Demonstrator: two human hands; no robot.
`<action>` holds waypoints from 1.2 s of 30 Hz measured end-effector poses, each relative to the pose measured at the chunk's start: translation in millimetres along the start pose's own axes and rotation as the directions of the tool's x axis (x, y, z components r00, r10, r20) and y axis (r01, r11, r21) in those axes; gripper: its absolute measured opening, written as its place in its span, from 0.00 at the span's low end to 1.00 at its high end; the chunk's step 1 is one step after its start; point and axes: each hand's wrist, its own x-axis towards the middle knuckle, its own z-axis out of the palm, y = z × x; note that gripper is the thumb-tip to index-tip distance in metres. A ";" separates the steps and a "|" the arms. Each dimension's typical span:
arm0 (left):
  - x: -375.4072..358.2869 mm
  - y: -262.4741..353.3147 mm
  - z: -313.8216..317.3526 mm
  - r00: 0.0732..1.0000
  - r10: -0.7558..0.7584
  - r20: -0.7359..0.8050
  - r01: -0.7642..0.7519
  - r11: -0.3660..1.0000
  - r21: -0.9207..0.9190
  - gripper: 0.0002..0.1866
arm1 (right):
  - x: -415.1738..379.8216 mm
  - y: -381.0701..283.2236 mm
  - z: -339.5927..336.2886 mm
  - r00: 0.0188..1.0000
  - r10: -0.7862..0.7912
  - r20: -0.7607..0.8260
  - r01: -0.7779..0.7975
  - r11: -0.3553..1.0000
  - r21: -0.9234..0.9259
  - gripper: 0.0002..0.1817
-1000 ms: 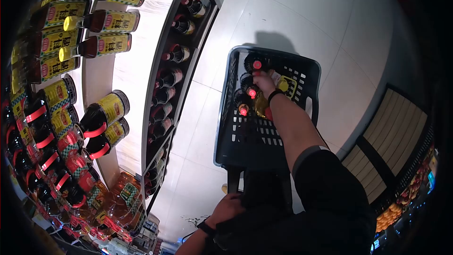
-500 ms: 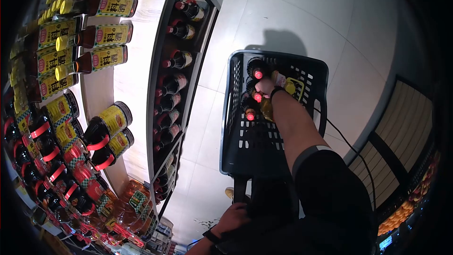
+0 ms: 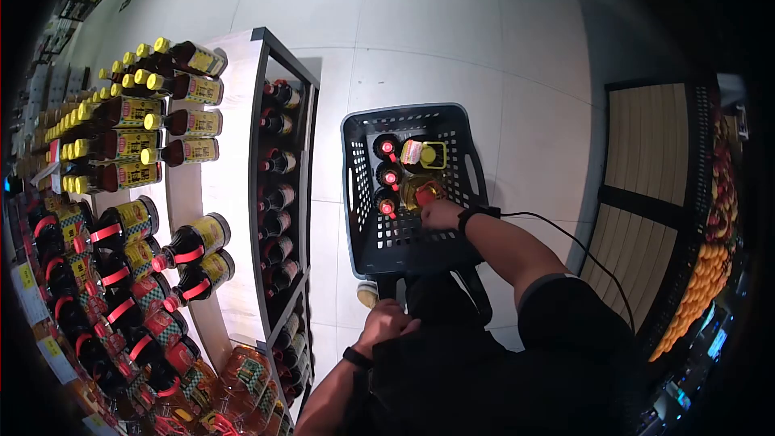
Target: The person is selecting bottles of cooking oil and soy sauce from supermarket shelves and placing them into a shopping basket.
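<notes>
A dark shopping basket (image 3: 353, 230) stands on the floor in front of me. Inside, dark bottles with red caps (image 3: 390, 178) form a row along its left side. Beside them is an oil bottle (image 3: 414, 186) with a red top, and behind it a container with a yellow cap and yellow handle (image 3: 434, 155). My right hand (image 3: 442, 214) is inside the basket, its fingers curled at the oil bottle's red top. My left hand (image 3: 386, 324) is closed at the near end of the basket's dark handle (image 3: 391, 287); its grip is partly hidden.
On the left, a wooden shelf (image 3: 234, 113) carries yellow-capped bottles (image 3: 198, 123) and dark jugs with red handles (image 3: 202, 274). More dark bottles (image 3: 278, 194) lie in its side rack. Slatted panels (image 3: 642, 129) and orange fruit (image 3: 690, 303) are at right. A black cable (image 3: 565, 234) hangs from my right wrist.
My right hand has moved from the red-capped bottles toward me, to the oil bottle. My left hand looks closer to the basket handle. The view has shifted, showing more floor ahead.
</notes>
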 end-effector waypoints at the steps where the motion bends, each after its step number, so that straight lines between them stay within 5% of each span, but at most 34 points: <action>1: -6.1 -1.4 3.8 0.999 0.030 -0.036 -0.028 0.998 0.050 0.18 | -31.9 -9.4 2.2 0.996 0.088 0.035 -0.092 0.987 0.132 0.19; 3: -11.1 18.5 -6.9 0.991 -0.023 -0.135 0.012 0.997 -0.078 0.19 | -93.8 -27.5 14.9 0.995 0.036 -0.089 -0.023 0.991 0.133 0.21; 8: -42.1 45.3 -20.3 0.980 -0.189 0.057 0.195 0.970 -0.142 0.21 | -241.3 -117.8 78.9 0.955 -0.001 -0.297 0.086 0.958 0.275 0.24; 9: -48.5 47.2 -21.3 0.999 -0.047 0.001 0.047 0.989 -0.140 0.23 | -270.1 -148.2 95.3 0.939 -0.006 -0.343 0.113 0.950 0.290 0.23; 10: -59.7 47.3 -14.2 0.998 -0.059 -0.017 0.057 0.992 -0.112 0.25 | -289.2 -165.4 119.7 0.929 -0.053 -0.366 0.188 0.919 0.346 0.23; 11: -65.5 45.0 -10.4 0.997 -0.071 -0.036 0.067 0.994 -0.085 0.28 | -303.5 -183.0 138.7 0.893 -0.107 -0.437 0.225 0.948 0.226 0.25; 13: -70.4 40.9 -15.7 0.992 -0.012 0.129 0.030 0.990 -0.140 0.31 | -314.1 -215.0 170.1 0.769 -0.122 -0.628 0.060 0.991 -0.119 0.30; 15: -83.5 43.5 -10.1 0.999 -0.016 0.052 0.023 0.990 -0.142 0.30 | -305.6 -224.6 189.9 0.735 -0.037 -0.677 -0.160 0.961 -0.226 0.27; 16: -87.2 43.7 -5.8 0.999 -0.007 0.033 0.010 0.996 -0.092 0.29 | -303.4 -230.8 193.2 0.723 -0.054 -0.689 -0.162 0.956 -0.245 0.27; 18: -94.7 51.1 -4.2 1.000 0.001 0.000 -0.001 1.000 -0.003 0.30 | -300.1 -242.2 192.1 0.765 0.169 -0.622 -0.336 0.928 -0.160 0.25; 23: -101.1 66.2 -10.8 0.998 0.051 0.044 -0.056 0.988 0.145 0.30 | -298.3 -244.6 173.7 0.875 0.226 -0.429 -0.364 0.891 -0.273 0.24; 36: -35.1 78.0 -21.4 0.995 -0.053 -0.087 0.068 0.982 0.179 0.29 | -294.8 -211.3 106.1 0.915 0.120 -0.386 -0.236 0.934 -0.268 0.24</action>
